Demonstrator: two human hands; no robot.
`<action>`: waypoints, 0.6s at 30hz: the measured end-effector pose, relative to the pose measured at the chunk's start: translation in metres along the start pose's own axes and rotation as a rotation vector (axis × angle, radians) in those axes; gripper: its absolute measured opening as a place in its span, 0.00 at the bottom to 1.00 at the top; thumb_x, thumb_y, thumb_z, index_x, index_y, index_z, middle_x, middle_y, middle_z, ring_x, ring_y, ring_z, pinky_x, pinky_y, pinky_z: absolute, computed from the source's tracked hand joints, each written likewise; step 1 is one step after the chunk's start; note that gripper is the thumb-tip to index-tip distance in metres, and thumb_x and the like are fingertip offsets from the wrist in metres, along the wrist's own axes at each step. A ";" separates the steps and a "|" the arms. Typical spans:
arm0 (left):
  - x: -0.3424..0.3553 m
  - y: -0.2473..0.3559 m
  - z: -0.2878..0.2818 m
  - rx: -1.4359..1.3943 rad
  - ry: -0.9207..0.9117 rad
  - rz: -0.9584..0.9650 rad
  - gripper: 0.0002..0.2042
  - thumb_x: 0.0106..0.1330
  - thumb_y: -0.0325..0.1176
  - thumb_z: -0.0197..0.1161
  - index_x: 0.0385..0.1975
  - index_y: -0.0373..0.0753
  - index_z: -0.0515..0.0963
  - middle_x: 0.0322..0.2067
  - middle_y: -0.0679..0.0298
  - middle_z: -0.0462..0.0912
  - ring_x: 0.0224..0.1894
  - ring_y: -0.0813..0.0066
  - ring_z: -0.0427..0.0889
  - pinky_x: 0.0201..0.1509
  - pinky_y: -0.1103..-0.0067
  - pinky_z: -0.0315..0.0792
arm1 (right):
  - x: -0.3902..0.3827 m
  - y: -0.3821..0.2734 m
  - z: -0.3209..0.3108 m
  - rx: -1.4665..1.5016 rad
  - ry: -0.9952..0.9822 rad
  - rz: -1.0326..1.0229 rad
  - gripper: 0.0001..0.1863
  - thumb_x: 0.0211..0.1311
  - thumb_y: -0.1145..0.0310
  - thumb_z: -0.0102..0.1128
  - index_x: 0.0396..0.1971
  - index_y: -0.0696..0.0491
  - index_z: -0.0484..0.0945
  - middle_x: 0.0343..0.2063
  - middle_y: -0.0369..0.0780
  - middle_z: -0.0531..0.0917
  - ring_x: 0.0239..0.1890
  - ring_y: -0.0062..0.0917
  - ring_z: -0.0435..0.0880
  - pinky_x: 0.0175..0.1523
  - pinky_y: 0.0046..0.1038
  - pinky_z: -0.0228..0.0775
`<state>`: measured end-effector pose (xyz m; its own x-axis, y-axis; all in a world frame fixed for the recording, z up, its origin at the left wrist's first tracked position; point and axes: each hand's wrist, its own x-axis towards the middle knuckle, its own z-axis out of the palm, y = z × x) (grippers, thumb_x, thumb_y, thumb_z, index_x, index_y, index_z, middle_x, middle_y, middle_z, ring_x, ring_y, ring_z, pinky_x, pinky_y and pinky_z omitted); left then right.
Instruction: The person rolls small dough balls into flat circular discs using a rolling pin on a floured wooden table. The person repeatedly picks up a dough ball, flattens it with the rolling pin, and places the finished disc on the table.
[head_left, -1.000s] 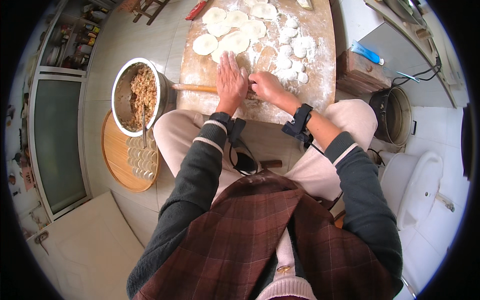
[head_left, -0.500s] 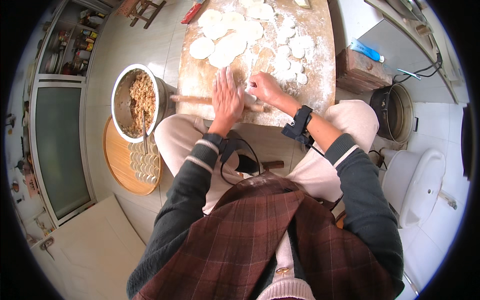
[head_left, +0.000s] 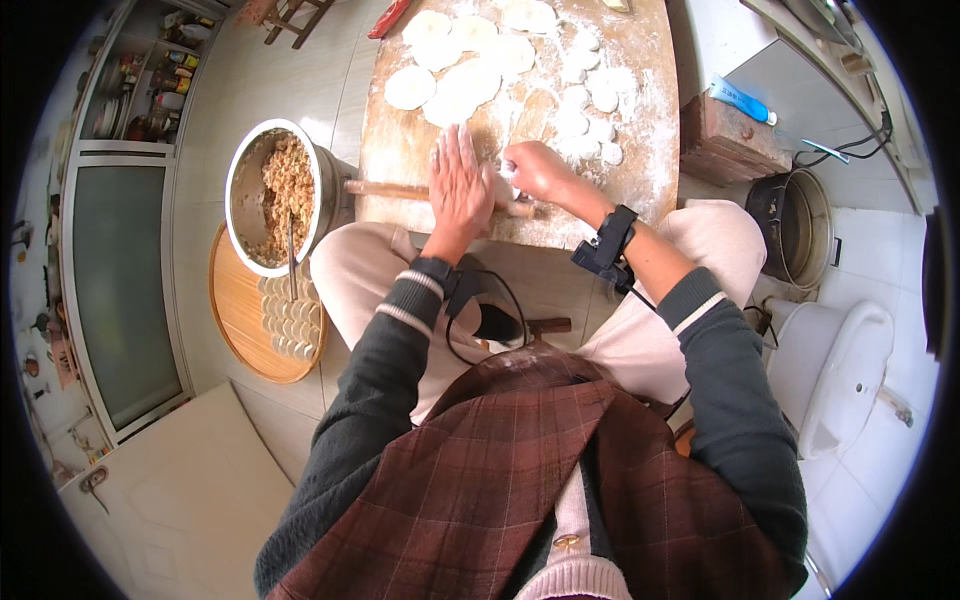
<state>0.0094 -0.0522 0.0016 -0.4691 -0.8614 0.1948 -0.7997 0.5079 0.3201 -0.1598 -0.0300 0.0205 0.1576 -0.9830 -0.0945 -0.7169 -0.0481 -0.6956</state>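
Here's the left hand (head_left: 461, 190), fingers straight and close together, palm laid flat over the wooden rolling pin (head_left: 390, 190), pressing from above rather than gripping. The pin lies crosswise near the close edge of the floury wooden board (head_left: 395, 140), one end poking out to the left, the other showing just beyond the palm on the right.

And over on the right, the right hand (head_left: 545, 172) is curled, thumb and fingers pinched on a small dough piece (head_left: 506, 188) that sits between the two hands, right by the pin; its far edge is hidden by the fingers.

Up the board, flat round dough wrappers (head_left: 410, 88) overlap on the left, and pale dough lumps (head_left: 603, 98) cluster on the right in scattered flour.

Off the board's left side stands a metal bowl (head_left: 335, 190) of minced filling (head_left: 290, 175), a utensil handle (head_left: 291, 250) leaning over its rim. Partly beneath it, a round wooden tray (head_left: 235, 310) carries neat rows of dumplings (head_left: 290, 320). Away to the right, a blue tube (head_left: 742, 101) lies on stacked bricks (head_left: 735, 140).
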 end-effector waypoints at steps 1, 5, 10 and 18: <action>0.000 0.001 0.000 -0.023 0.092 0.051 0.34 0.69 0.39 0.49 0.71 0.29 0.50 0.72 0.42 0.52 0.74 0.46 0.51 0.76 0.59 0.45 | 0.000 -0.001 0.000 -0.049 0.039 -0.039 0.05 0.48 0.72 0.60 0.24 0.57 0.78 0.23 0.49 0.80 0.31 0.46 0.81 0.36 0.44 0.70; 0.002 0.002 0.000 -0.111 0.148 0.050 0.32 0.71 0.40 0.46 0.71 0.30 0.52 0.71 0.43 0.53 0.74 0.48 0.51 0.76 0.59 0.44 | -0.004 -0.005 0.001 -0.146 0.102 -0.068 0.06 0.49 0.69 0.60 0.22 0.57 0.77 0.24 0.49 0.80 0.31 0.45 0.80 0.37 0.44 0.69; 0.002 0.007 -0.008 0.069 -0.039 -0.001 0.34 0.68 0.39 0.50 0.71 0.29 0.52 0.71 0.42 0.53 0.74 0.46 0.51 0.76 0.59 0.44 | 0.001 0.001 -0.007 0.086 0.035 -0.011 0.06 0.46 0.72 0.61 0.19 0.58 0.76 0.21 0.51 0.78 0.25 0.46 0.78 0.31 0.42 0.68; 0.011 0.012 -0.010 0.011 0.023 -0.033 0.34 0.67 0.38 0.50 0.71 0.28 0.51 0.71 0.42 0.53 0.74 0.46 0.53 0.76 0.58 0.44 | -0.003 -0.004 -0.005 -0.130 0.102 -0.037 0.09 0.49 0.68 0.63 0.19 0.58 0.77 0.20 0.50 0.77 0.29 0.46 0.80 0.35 0.44 0.71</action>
<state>-0.0017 -0.0557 0.0173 -0.4332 -0.8775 0.2059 -0.8188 0.4786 0.3169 -0.1606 -0.0278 0.0274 0.1203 -0.9927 0.0073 -0.7945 -0.1007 -0.5988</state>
